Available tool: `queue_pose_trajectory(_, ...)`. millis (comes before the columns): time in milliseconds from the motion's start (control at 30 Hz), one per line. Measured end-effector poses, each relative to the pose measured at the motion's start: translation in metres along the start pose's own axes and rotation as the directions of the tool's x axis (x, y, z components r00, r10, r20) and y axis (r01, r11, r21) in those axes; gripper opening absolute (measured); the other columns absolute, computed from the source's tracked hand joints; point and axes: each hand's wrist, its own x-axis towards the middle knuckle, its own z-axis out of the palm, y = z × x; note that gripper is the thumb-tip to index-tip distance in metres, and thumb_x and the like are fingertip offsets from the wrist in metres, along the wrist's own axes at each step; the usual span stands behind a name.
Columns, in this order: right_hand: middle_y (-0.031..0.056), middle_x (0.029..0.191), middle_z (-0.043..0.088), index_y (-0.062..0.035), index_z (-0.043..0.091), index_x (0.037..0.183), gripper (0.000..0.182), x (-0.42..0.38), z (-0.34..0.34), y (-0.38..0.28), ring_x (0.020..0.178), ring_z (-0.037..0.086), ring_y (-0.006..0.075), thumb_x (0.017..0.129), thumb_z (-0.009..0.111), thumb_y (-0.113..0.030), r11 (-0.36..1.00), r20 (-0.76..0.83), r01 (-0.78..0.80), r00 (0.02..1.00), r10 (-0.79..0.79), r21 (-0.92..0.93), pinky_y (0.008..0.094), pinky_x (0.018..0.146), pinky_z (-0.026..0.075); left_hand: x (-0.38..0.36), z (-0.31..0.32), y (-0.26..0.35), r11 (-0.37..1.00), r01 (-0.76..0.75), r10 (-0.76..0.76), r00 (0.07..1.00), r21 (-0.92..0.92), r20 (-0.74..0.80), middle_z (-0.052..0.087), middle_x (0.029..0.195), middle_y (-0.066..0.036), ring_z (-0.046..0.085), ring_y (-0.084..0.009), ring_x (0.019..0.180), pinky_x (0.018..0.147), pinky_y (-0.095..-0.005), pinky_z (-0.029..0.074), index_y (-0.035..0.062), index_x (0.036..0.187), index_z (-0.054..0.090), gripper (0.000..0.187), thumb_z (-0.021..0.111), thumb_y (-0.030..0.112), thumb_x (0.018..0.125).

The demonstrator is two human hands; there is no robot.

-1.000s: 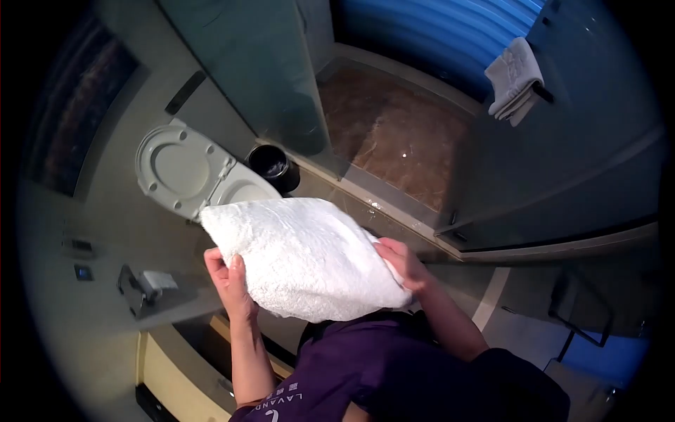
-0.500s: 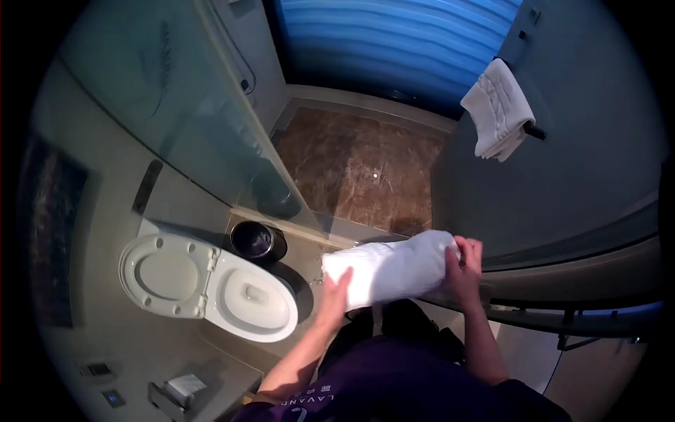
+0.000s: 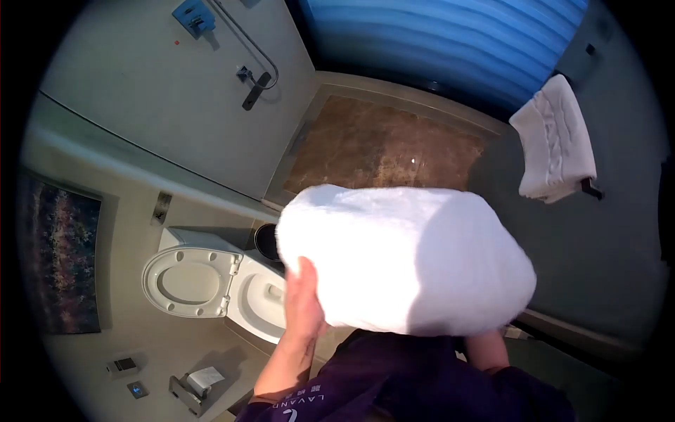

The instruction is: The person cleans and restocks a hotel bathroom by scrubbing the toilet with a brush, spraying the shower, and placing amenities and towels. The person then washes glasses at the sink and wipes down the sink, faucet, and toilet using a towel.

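A thick folded white towel [image 3: 401, 260] is held up in front of my body, close to the camera. My left hand [image 3: 304, 302] grips its left end, with the thumb up along the near face. Behind the lower right part of the towel, my right hand is hidden; only my right forearm [image 3: 487, 349] shows below it. The towel covers part of the toilet [image 3: 259, 306], whose lid and seat are raised.
A black bin [image 3: 266, 242] stands by the toilet. Another white towel [image 3: 557, 144] hangs on a wall bar at the right. Beyond lie the brown shower floor [image 3: 380, 144] and a blue rippled panel [image 3: 450, 49]. A toilet paper holder [image 3: 188, 395] is at the lower left.
The towel has come up nearer to the camera and looks much larger. My right hand has gone out of sight behind it. The view has shifted, showing more of the shower wall.
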Motion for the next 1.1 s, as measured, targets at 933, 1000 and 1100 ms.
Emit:
queue_pose_trajectory(933,0.0192,0.124,0.051,-0.0008,0.045,0.126,0.054,0.017,-0.089,-0.11,0.113,0.049,0.0352,0.093,0.038,-0.042,0.829,-0.392,0.355,0.902,-0.182,0.432,0.049,0.098,0.037,0.236,-0.082,-0.125,0.834,0.227,-0.128,0.966,-0.504,0.223,0.046,0.129,-0.013,0.046,-0.0248,0.117,0.098,-0.0361,0.039,0.0043,0.131,0.04,0.047,0.042,0.033,0.094)
queue_pose_trajectory(1000,0.0202,0.124,0.05,0.0005,0.042,0.128,0.051,0.018,-0.071,-0.116,0.114,0.049,0.0363,0.091,0.041,-0.036,0.814,-0.463,0.476,0.834,-0.299,0.333,0.0517,0.097,0.037,0.265,-0.078,-0.209,0.952,0.254,-0.205,0.943,-0.169,0.261,0.045,0.131,-0.01,0.044,-0.0213,0.118,0.098,-0.0315,0.038,0.0071,0.131,0.041,0.046,0.043,0.032,0.093)
queue_pose_trajectory(1100,0.0165,0.125,0.05,0.0009,0.04,0.129,0.057,0.044,-0.109,-0.095,0.114,0.049,0.0281,0.083,0.059,-0.026,0.996,-0.191,0.051,0.981,-0.037,0.068,0.0427,0.099,0.036,0.21,0.047,-0.13,0.754,-0.321,-0.123,0.788,0.573,0.603,0.049,0.127,-0.01,0.046,-0.0202,0.116,0.097,-0.0305,0.038,0.007,0.128,0.044,0.043,0.047,0.027,0.091)
